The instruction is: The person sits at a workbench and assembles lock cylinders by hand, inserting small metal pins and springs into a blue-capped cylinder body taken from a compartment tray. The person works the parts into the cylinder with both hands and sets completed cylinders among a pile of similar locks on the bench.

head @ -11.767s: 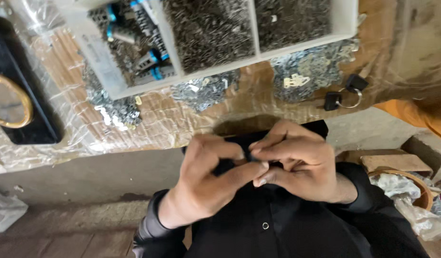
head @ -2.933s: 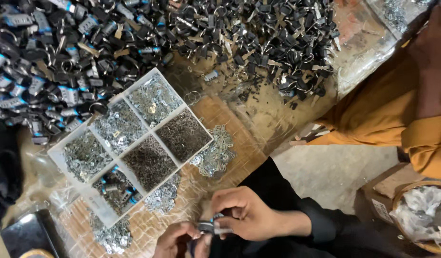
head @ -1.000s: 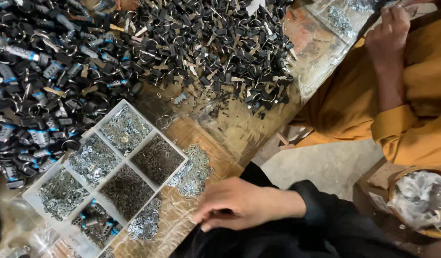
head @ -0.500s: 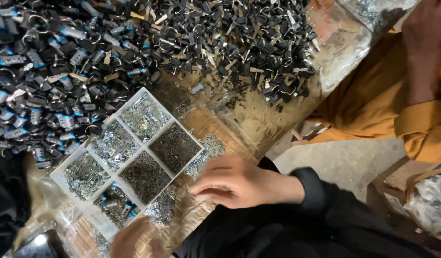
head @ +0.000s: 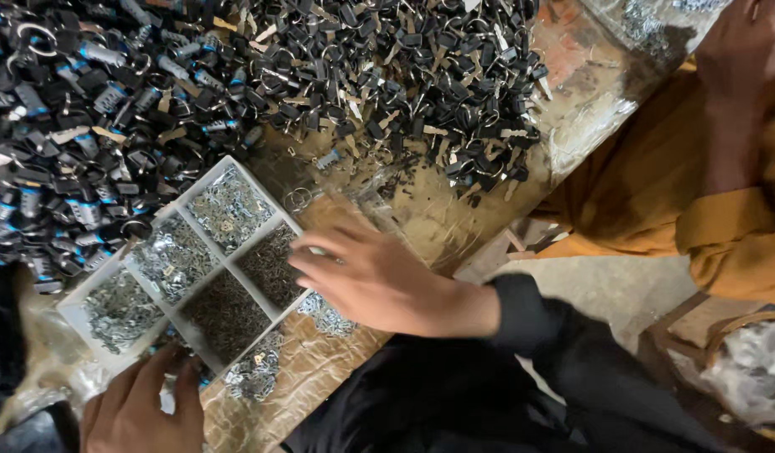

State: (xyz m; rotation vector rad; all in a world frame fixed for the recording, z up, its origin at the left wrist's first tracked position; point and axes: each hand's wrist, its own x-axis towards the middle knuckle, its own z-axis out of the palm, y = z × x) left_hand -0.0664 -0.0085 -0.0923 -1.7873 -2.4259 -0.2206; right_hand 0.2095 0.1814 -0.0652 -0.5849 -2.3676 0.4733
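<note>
Head view: right hand [head: 379, 281] spread, grip released, over divided tray [head: 177, 277]; left hand [head: 144, 407] cut off, grip unclear.

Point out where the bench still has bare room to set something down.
The widest bare patch lies between the pile of black parts and the bench edge, just beyond the right hand. A smaller strip runs right of the pile. Left of that it is crowded: the white compartment tray butts against parts.

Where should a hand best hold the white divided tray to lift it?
Probably by two opposite rims of the white tray, from the person's side: its compartments are full of loose metal bits, so keep it level. The left hand is already at the near corner, the right hand over the right edge.
</note>
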